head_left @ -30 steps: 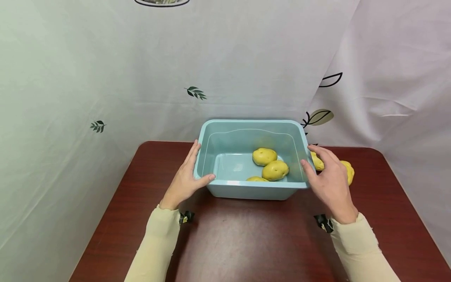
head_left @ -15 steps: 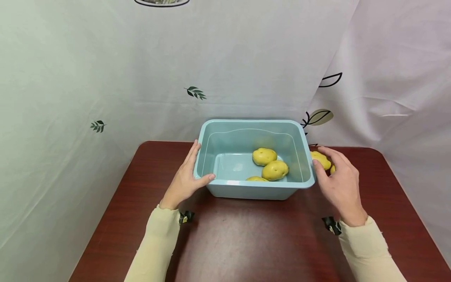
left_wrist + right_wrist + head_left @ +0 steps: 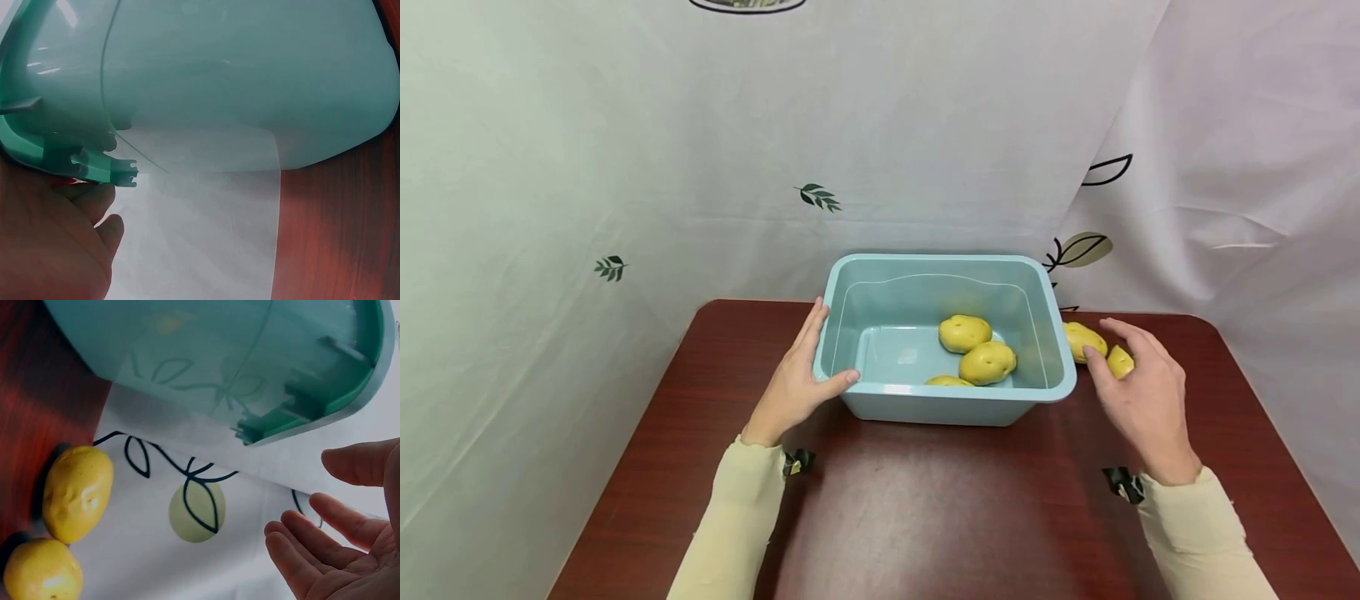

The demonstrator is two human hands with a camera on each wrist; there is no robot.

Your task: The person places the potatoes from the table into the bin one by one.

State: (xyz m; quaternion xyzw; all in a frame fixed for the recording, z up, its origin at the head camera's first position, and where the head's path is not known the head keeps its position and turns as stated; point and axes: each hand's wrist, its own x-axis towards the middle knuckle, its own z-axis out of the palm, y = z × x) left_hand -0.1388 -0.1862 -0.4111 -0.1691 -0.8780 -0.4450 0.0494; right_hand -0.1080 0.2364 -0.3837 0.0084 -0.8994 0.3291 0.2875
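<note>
A light blue plastic tub [image 3: 955, 402] stands on the table with several yellow potatoes [image 3: 987, 363] in its right half. My left hand [image 3: 793, 379] rests against the tub's left rim, thumb over the front corner; the left wrist view shows its fingertips under the rim. To the right of the tub, my right hand [image 3: 1142, 396] hovers with fingers spread and holds nothing. Beside it lie two more yellow potatoes, one [image 3: 1084, 342] near the tub's right side and another [image 3: 1121, 362] partly hidden by the hand. The right wrist view shows both potatoes [image 3: 78, 494] apart from the right hand [image 3: 340, 544].
The dark red-brown table [image 3: 910, 517] has rounded back corners. Behind and at both sides hangs a pale cloth [image 3: 925, 133] printed with leaves, close to the tub's back rim.
My right hand has moved off the tub's right rim, rightward to above the loose potatoes. The left hand and the tub have stayed in place.
</note>
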